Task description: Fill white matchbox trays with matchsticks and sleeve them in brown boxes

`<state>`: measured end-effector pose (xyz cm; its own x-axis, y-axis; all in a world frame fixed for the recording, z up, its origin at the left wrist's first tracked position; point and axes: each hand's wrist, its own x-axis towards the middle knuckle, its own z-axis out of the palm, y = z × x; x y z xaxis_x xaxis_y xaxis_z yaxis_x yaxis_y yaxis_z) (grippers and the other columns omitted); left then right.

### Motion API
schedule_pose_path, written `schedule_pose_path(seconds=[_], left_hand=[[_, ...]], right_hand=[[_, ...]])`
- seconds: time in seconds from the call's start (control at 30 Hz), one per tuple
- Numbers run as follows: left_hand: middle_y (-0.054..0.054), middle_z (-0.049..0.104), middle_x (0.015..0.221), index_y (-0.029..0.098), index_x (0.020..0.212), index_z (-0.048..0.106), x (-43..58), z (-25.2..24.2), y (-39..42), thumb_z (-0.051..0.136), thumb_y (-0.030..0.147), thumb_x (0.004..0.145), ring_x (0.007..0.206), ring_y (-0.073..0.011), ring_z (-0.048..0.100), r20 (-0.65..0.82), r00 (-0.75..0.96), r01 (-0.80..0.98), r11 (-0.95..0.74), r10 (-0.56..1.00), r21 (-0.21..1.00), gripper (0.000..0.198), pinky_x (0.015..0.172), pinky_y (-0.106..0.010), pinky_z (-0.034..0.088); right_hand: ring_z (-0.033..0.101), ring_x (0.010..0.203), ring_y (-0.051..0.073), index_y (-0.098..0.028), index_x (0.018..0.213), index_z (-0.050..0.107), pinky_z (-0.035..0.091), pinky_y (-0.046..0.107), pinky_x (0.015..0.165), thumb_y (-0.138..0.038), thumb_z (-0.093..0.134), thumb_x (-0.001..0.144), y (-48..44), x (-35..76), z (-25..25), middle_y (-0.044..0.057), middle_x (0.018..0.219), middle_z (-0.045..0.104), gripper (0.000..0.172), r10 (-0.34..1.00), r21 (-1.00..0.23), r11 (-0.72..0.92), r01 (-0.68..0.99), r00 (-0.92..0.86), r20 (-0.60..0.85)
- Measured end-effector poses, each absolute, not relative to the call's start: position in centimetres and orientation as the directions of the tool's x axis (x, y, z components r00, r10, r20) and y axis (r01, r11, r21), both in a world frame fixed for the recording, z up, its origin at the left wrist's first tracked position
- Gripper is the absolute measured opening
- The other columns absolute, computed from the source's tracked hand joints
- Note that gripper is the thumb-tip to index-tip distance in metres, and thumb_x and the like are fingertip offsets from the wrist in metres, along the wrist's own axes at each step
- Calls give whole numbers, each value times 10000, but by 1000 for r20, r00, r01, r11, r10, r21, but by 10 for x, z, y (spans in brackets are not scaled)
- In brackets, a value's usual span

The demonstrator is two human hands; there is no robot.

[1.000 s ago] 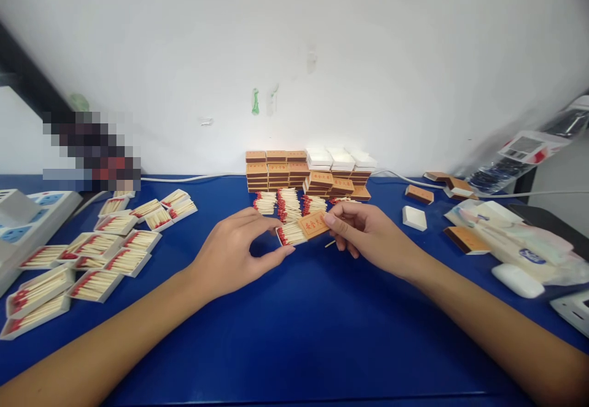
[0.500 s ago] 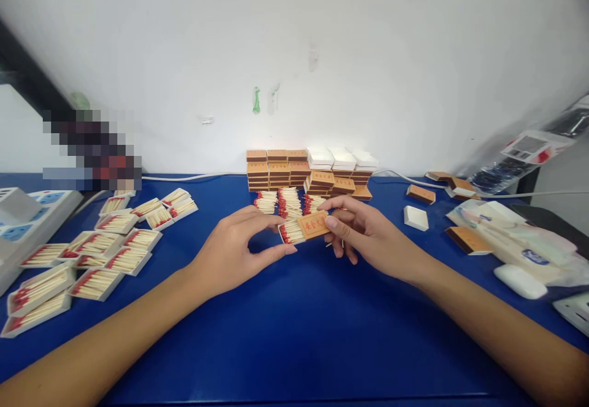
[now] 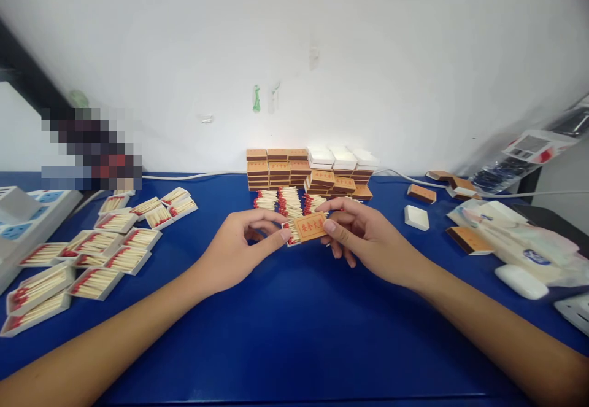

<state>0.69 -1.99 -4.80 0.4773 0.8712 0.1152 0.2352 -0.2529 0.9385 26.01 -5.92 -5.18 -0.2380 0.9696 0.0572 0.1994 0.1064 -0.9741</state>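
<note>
Between my hands is a matchbox [image 3: 311, 227], its orange sleeve covering most of a white tray of red-headed matches. My left hand [image 3: 246, 241] grips the tray's exposed left end between thumb and fingers. My right hand [image 3: 361, 232] pinches the sleeve's right end, the lower fingers curled beneath. Just behind the box lie rows of loose matches [image 3: 289, 201], partly hidden by it. Beyond them, against the wall, stand stacked closed matchboxes [image 3: 277, 170] and white empty-looking trays [image 3: 343, 158].
Several open trays full of matches [image 3: 96, 283] spread over the left of the blue table [image 3: 294, 333]. A power strip [image 3: 32, 217] sits at far left. On the right are a white tray [image 3: 416, 217], matchbox sleeves [image 3: 421, 194], a tissue pack [image 3: 529, 247] and a plastic bottle [image 3: 510, 161].
The sleeve has slid left over the tray, so fewer matches show. My left hand has moved slightly right and up with the tray end; my right hand has barely moved.
</note>
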Motion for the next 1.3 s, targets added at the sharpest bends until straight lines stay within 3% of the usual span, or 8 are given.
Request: schedule_pose_path(seconds=[0.4, 0.73, 1.0, 1.13, 1.3], left_hand=[[-21, 761, 820, 166, 1037, 769, 8, -47, -20, 794, 454, 866, 700, -125, 637, 73, 442, 212, -183, 894, 960, 336, 674, -245, 484], [-68, 787, 841, 135, 1171, 701, 9, -47, -20, 804, 521, 872, 618, -146, 659, -92, 498, 123, 34, 862, 992, 499, 531, -250, 525], [-113, 823, 912, 111, 1180, 741, 8, -47, -20, 824, 502, 881, 735, -148, 712, -101, 544, 84, 66, 833, 994, 499, 709, -258, 582], [-98, 818, 898, 150, 1177, 773, 7, -49, -18, 826, 543, 868, 738, -161, 713, -96, 574, 71, 67, 813, 995, 503, 721, -285, 586], [-70, 786, 840, 164, 1135, 772, 5, -51, -18, 835, 540, 863, 696, -144, 692, -107, 646, 52, 97, 756, 994, 468, 683, -268, 579]], right_hand=[[627, 603, 134, -253, 1171, 530, 472, 201, 409, -591, 764, 908, -66, 253, -49, -8, 822, 707, 488, 972, -981, 55, 184, -237, 10], [617, 583, 127, -230, 1199, 541, 476, 204, 404, -619, 718, 935, -65, 253, -49, 15, 831, 714, 503, 983, -980, 80, 182, -178, 47], [619, 585, 128, -237, 1211, 553, 476, 198, 409, -584, 742, 933, -66, 251, -50, 3, 808, 717, 483, 975, -983, 69, 170, -219, 31], [610, 570, 128, -225, 1244, 595, 472, 204, 411, -547, 783, 911, -69, 249, -48, 11, 799, 717, 499, 970, -986, 54, 157, -242, 15], [621, 608, 131, -233, 1320, 652, 494, 213, 435, -540, 693, 985, -74, 247, -46, 33, 851, 701, 457, 942, -985, 100, 140, -333, 48]])
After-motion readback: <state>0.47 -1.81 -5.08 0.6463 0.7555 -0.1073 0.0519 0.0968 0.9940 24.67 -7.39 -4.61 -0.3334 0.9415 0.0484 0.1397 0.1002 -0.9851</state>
